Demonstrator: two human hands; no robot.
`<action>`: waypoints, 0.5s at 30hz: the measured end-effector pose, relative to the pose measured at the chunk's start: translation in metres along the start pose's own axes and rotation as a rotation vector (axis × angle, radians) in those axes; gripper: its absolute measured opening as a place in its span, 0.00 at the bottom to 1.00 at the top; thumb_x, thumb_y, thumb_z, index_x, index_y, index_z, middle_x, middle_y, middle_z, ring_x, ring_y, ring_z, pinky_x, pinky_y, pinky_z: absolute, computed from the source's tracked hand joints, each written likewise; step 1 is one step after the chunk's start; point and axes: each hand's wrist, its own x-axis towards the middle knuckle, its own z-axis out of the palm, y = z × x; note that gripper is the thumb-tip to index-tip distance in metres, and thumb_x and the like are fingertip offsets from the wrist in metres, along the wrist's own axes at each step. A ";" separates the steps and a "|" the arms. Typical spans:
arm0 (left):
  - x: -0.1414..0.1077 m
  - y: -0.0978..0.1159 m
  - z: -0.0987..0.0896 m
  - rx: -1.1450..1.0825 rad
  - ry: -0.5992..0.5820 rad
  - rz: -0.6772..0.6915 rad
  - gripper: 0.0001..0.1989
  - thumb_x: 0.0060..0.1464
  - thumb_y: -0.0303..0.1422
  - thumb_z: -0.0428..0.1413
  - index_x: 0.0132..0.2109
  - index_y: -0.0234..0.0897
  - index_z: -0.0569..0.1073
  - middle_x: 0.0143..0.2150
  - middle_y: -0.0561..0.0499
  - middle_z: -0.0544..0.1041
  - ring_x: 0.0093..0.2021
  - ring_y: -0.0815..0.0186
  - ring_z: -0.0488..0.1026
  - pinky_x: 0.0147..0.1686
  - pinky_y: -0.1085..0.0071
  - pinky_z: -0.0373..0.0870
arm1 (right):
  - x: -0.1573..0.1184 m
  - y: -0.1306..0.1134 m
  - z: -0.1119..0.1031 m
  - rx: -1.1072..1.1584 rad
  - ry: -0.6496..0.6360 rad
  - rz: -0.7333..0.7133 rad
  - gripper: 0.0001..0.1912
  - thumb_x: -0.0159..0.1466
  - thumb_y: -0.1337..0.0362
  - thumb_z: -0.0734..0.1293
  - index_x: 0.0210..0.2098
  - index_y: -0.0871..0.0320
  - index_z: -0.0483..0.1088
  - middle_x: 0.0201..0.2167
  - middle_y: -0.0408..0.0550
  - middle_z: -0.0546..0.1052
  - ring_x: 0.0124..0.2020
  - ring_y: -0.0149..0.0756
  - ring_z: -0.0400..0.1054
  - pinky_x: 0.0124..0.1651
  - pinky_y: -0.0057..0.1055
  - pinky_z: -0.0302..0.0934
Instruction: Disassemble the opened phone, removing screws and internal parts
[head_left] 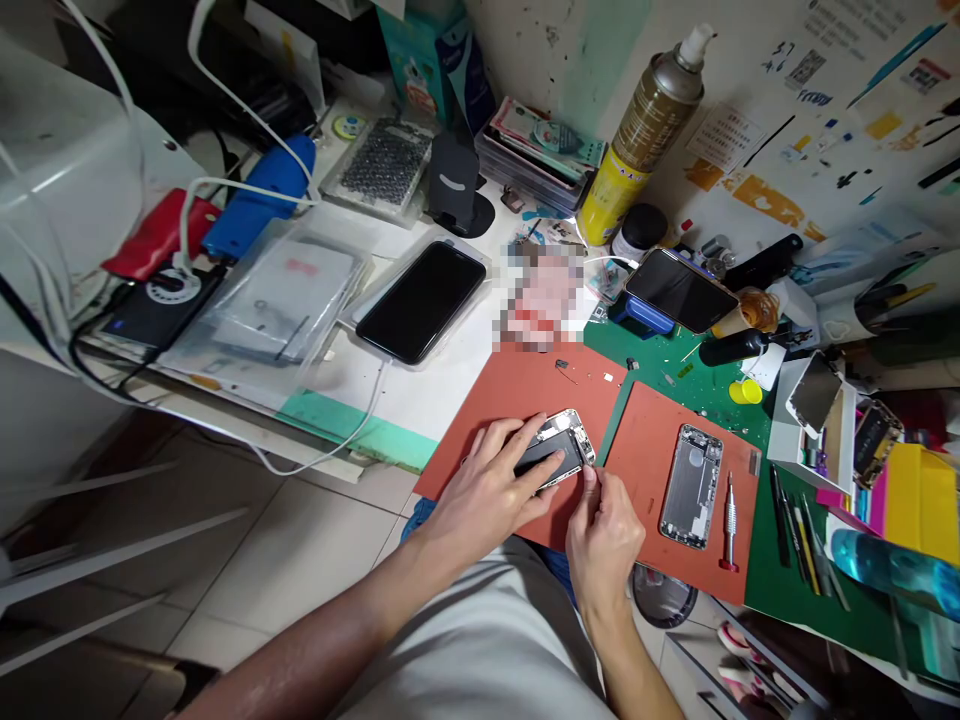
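An opened phone part with a white rim and a dark inner plate lies on the left orange mat. My left hand grips it from the left, fingers spread over its plate and edges. At its lower right corner, my right hand is closed in a pinch; whatever lies between the fingertips is too small to make out. An empty metal phone housing rests on the right orange mat, beside a silver screwdriver with a red end.
A black phone with a white cable lies at the left on a clear case. Behind stand a yellow spray can and a propped phone. Tweezers and thin tools lie on the green mat at the right.
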 end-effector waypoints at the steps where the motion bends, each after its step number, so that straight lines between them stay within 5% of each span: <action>1: 0.000 0.000 0.000 -0.001 -0.002 -0.001 0.14 0.64 0.32 0.61 0.56 0.42 0.79 0.68 0.37 0.71 0.57 0.50 0.70 0.54 0.47 0.74 | 0.000 0.000 0.000 0.000 0.005 0.000 0.18 0.79 0.58 0.58 0.40 0.59 0.74 0.30 0.46 0.79 0.27 0.34 0.72 0.29 0.28 0.56; 10: 0.000 0.000 0.000 -0.017 -0.007 -0.005 0.15 0.64 0.32 0.61 0.57 0.41 0.78 0.69 0.37 0.70 0.57 0.50 0.69 0.54 0.48 0.74 | 0.001 -0.002 -0.002 0.040 0.016 0.030 0.17 0.79 0.59 0.59 0.38 0.60 0.73 0.30 0.46 0.77 0.26 0.33 0.70 0.29 0.28 0.56; 15: -0.001 0.000 0.001 0.000 -0.017 0.004 0.16 0.64 0.33 0.61 0.58 0.42 0.78 0.69 0.36 0.70 0.58 0.48 0.70 0.53 0.47 0.74 | 0.003 -0.005 -0.011 0.123 -0.091 0.081 0.18 0.79 0.56 0.58 0.41 0.58 0.75 0.32 0.47 0.78 0.30 0.35 0.72 0.33 0.29 0.58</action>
